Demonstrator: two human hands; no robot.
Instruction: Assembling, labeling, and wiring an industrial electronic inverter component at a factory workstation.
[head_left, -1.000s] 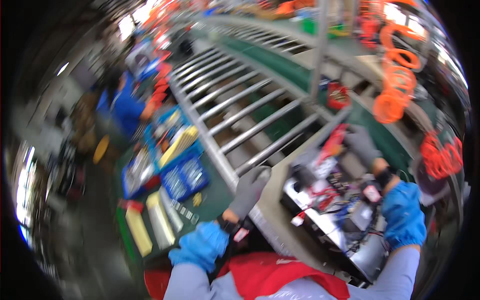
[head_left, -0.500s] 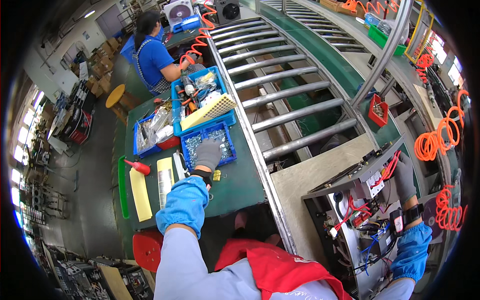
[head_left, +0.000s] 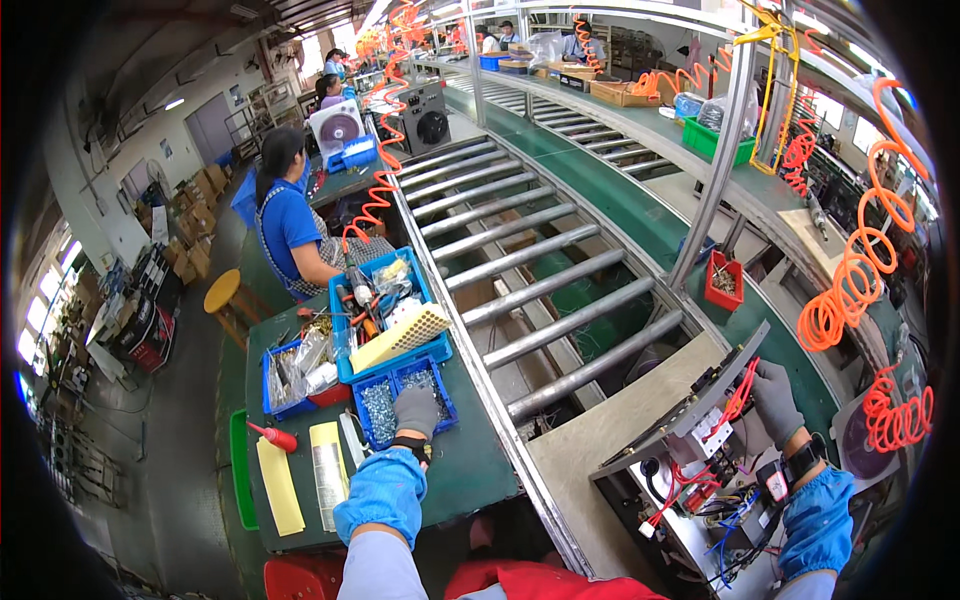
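My left hand (head_left: 416,411), in a grey glove, reaches into the right compartment of a blue divided bin (head_left: 381,443) holding small metal fasteners. Its fingertips are hidden among them. On the right, my gloved right hand (head_left: 779,405) grips the far-right edge of a tilted grey panel (head_left: 690,408). Red wires (head_left: 738,396) run close beside its fingers. Below the panel lies an open metal housing (head_left: 640,515) with wiring and electronic parts inside.
A blue crate of tools (head_left: 385,295) sits beyond the bin; a red-capped bottle (head_left: 274,437) and yellow strips (head_left: 281,487) lie left. The roller conveyor (head_left: 560,320) runs between bench and housing. A co-worker (head_left: 292,215) sits far left. Orange coiled hoses (head_left: 850,290) hang right.
The view has tilted up, showing more of the hall. My left hand stays in the fastener bin and my right hand at the panel. The co-worker's arm has drawn back from the tool crate.
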